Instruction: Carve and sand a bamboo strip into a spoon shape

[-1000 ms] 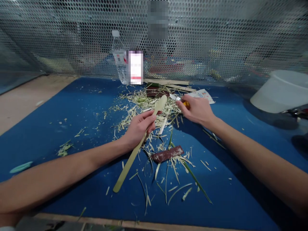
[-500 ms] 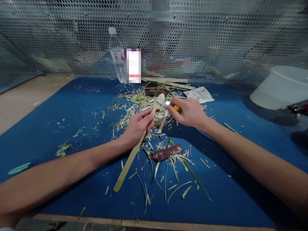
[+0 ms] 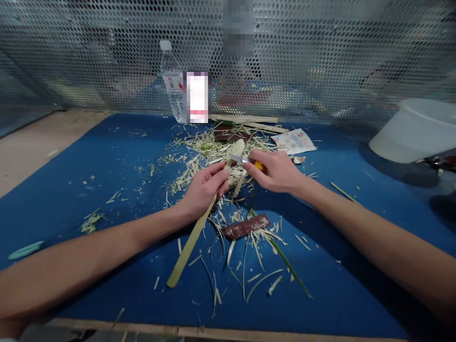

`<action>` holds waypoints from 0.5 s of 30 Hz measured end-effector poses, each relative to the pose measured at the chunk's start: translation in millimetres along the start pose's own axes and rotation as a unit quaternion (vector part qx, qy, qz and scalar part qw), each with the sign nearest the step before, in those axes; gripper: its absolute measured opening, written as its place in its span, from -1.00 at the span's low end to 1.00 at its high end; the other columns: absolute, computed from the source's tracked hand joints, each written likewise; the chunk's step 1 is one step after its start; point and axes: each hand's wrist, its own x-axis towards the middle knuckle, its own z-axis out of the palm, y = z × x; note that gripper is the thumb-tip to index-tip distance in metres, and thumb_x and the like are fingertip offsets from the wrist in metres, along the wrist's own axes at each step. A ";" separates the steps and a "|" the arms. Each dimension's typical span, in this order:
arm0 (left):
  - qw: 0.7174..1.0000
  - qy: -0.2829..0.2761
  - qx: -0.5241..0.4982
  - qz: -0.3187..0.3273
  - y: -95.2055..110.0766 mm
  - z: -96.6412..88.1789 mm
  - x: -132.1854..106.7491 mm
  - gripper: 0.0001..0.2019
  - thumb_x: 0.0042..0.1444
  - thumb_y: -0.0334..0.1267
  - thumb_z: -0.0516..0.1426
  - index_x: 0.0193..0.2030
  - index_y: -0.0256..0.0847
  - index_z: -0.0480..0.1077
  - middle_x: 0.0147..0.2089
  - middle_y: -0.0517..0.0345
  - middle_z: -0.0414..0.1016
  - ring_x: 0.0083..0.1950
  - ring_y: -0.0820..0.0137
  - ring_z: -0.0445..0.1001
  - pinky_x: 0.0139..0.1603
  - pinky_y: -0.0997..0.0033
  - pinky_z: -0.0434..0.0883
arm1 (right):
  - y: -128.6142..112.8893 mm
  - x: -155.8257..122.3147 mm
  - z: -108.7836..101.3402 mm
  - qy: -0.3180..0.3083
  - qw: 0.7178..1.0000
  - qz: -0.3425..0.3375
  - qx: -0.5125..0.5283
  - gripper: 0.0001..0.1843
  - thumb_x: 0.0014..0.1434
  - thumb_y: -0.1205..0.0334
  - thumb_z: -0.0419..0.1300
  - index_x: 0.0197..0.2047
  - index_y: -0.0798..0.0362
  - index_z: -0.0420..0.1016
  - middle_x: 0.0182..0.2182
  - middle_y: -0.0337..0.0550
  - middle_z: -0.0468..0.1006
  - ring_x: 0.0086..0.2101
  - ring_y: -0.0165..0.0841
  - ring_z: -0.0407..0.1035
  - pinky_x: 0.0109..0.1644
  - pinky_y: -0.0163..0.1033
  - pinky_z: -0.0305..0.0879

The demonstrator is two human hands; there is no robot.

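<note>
A long, flat strip of pale green bamboo (image 3: 188, 247) with a rounded spoon-like far end slants across the middle of the blue surface. My left hand (image 3: 206, 187) is closed around it below that end. In my right hand (image 3: 276, 171) is a utility knife (image 3: 260, 166) with a yellow handle, its blade lying against the strip just above my left fingers. The fingers cover most of the knife's handle. A reddish-brown flat piece (image 3: 246, 227) dusted with pale bits lies nearer me, among thin curled shavings (image 3: 256, 251).
A heap of shavings (image 3: 192, 166) spreads behind the hands. Further back stand a water bottle (image 3: 173, 85) and a blurred-out bright screen (image 3: 197, 97) before a perforated metal panel (image 3: 142, 52). A white packet (image 3: 295, 141) and a white bucket (image 3: 409, 128) are to the right.
My right hand has drawn the knife blade slightly toward me, down the strip from its rounded end. My left hand keeps its hold with hardly any movement.
</note>
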 end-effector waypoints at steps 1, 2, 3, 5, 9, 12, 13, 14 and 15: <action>1.000 -0.001 0.000 0.000 -0.2 0.0 0.1 -0.73 0.29 -0.18 0.10 0.02 -0.23 0.48 -0.66 0.37 0.19 -0.64 0.55 0.05 -0.59 0.43 0.02 | -0.6 -0.2 1.0 -0.002 1.000 0.000 -0.007 -0.52 0.35 -0.18 -0.09 -0.30 0.00 0.42 -0.54 -0.23 0.46 -0.55 -0.39 0.21 -0.42 -0.25 -0.03; 1.000 -0.002 -0.001 0.000 -0.3 -0.1 0.3 -0.73 0.29 -0.18 0.10 0.03 -0.23 0.48 -0.66 0.37 0.19 -0.64 0.55 0.05 -0.59 0.43 0.02 | -0.2 -0.3 1.7 -0.001 1.000 0.000 -0.018 -0.51 0.35 -0.18 -0.09 -0.29 0.01 0.43 -0.54 -0.22 0.47 -0.55 -0.38 0.23 -0.42 -0.25 -0.04; 1.000 -0.003 -0.001 -0.001 -0.3 -0.2 0.5 -0.73 0.29 -0.18 0.10 0.03 -0.23 0.48 -0.66 0.37 0.18 -0.64 0.55 0.05 -0.59 0.43 0.02 | 0.9 -0.4 2.3 0.004 0.999 0.001 -0.033 -0.50 0.36 -0.18 -0.09 -0.28 0.01 0.45 -0.53 -0.20 0.50 -0.54 -0.38 0.25 -0.42 -0.25 -0.05; 1.000 -0.004 -0.003 -0.004 0.3 -0.1 1.0 -0.73 0.29 -0.18 0.10 0.03 -0.23 0.49 -0.66 0.37 0.17 -0.63 0.55 0.05 -0.59 0.43 0.02 | 4.1 -0.4 3.1 0.019 0.998 0.002 -0.064 -0.49 0.36 -0.19 -0.09 -0.25 0.02 0.47 -0.49 -0.17 0.55 -0.53 -0.36 0.29 -0.42 -0.24 -0.07; 1.000 0.006 -0.005 -0.010 2.4 1.6 1.8 -0.73 0.30 -0.18 0.10 0.03 -0.23 0.49 -0.65 0.38 0.17 -0.63 0.55 0.04 -0.59 0.43 0.00 | 8.7 -0.5 4.3 0.028 0.995 0.003 -0.098 -0.45 0.37 -0.21 -0.11 -0.22 0.03 0.50 -0.43 -0.12 0.61 -0.51 -0.35 0.34 -0.42 -0.23 -0.11; 1.000 0.014 -0.006 -0.013 3.3 2.9 2.1 -0.74 0.29 -0.19 0.10 0.00 -0.24 0.49 -0.65 0.37 0.17 -0.62 0.55 0.05 -0.59 0.43 0.01 | 9.9 -0.4 5.1 0.029 0.994 0.006 -0.107 -0.44 0.37 -0.21 -0.12 -0.22 0.03 0.50 -0.41 -0.12 0.62 -0.50 -0.34 0.35 -0.42 -0.23 -0.12; 1.000 0.016 -0.006 -0.013 3.3 3.2 2.3 -0.74 0.28 -0.19 0.10 0.00 -0.24 0.50 -0.65 0.37 0.17 -0.62 0.55 0.05 -0.59 0.43 0.01 | 10.1 -0.3 5.4 0.030 0.994 0.006 -0.109 -0.44 0.37 -0.21 -0.12 -0.22 0.03 0.50 -0.40 -0.12 0.63 -0.49 -0.34 0.35 -0.42 -0.23 -0.13; 1.000 0.017 -0.006 -0.014 3.1 3.2 2.6 -0.74 0.28 -0.19 0.10 -0.01 -0.24 0.50 -0.65 0.37 0.17 -0.62 0.54 0.05 -0.59 0.43 0.01 | 10.3 -0.3 5.8 0.032 0.993 0.005 -0.111 -0.44 0.37 -0.21 -0.12 -0.21 0.03 0.50 -0.40 -0.12 0.63 -0.49 -0.34 0.36 -0.42 -0.23 -0.13; 1.000 0.017 -0.006 -0.014 2.9 3.1 2.9 -0.75 0.28 -0.18 0.11 -0.01 -0.23 0.50 -0.65 0.37 0.17 -0.62 0.54 0.04 -0.59 0.42 0.00 | 10.4 -0.3 6.4 0.034 0.993 0.005 -0.113 -0.45 0.37 -0.21 -0.12 -0.21 0.02 0.49 -0.39 -0.12 0.63 -0.49 -0.34 0.36 -0.42 -0.23 -0.13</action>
